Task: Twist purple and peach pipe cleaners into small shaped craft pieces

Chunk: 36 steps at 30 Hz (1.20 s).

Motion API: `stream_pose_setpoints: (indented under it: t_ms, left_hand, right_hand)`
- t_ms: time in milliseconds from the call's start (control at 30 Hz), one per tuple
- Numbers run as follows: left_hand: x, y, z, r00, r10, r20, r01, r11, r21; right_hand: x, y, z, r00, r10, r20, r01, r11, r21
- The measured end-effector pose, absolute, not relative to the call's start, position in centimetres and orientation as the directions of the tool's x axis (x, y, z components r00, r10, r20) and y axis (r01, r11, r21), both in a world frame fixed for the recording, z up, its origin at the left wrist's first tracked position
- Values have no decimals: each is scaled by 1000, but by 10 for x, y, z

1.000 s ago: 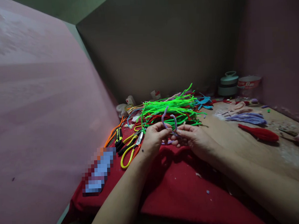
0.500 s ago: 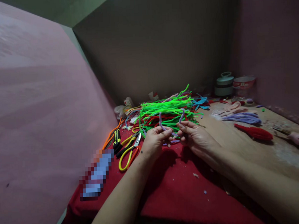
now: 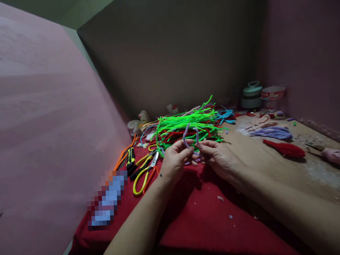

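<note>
- Two hands, viewed through my head camera: the left hand (image 3: 175,156) and the right hand (image 3: 219,155) are near each other, each pinching a purple pipe cleaner (image 3: 184,134) between thumb and fingers.
- Position of the piece: raised over the red cloth (image 3: 195,223), in front of the heaped green pipe cleaners (image 3: 183,121). Two curved lengths stand up from the fingertips; I cannot tell whether they join, since the fingers hide the lower part.
- Change: half a second ago I saw the hands farther apart and the upright lengths spread wide; now both have drawn closer.
- Significance: I judge this to be bending or shaping, apparently unfinished, as both hands keep their grip.
- Surroundings: the scissors (image 3: 154,161) lie on the cloth beyond the left forearm, untouched; a purple bundle (image 3: 272,133) rests farther right on the brown surface (image 3: 251,150).
</note>
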<state>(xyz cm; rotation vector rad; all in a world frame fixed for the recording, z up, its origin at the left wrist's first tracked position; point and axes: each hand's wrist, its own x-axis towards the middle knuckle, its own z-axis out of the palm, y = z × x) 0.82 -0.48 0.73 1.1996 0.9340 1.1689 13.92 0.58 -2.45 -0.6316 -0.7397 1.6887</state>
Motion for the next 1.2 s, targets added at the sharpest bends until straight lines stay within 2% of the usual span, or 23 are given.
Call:
stream_pose_setpoints:
  t_ms: [267,467,600,1200]
  left_hand:
    - [7,-5,8,203,978,50,-164,-16,986]
    - [0,2,10,157,987,25,-276,19,961]
    - [0,4,8,158,987,23,-287,24,958]
    - [8,-5,12,125,989,74,-234,-43,971]
  right_hand:
    - [139,4,-24,-331,944,7,-597,-203,-776]
    - [143,5,-24,-469,883,19,-663,-337,-669]
    - [145,4,-25,-522,852,36,-640,-363,-677]
    - [142,3,-26,-524,851,23,-613,-358,-705]
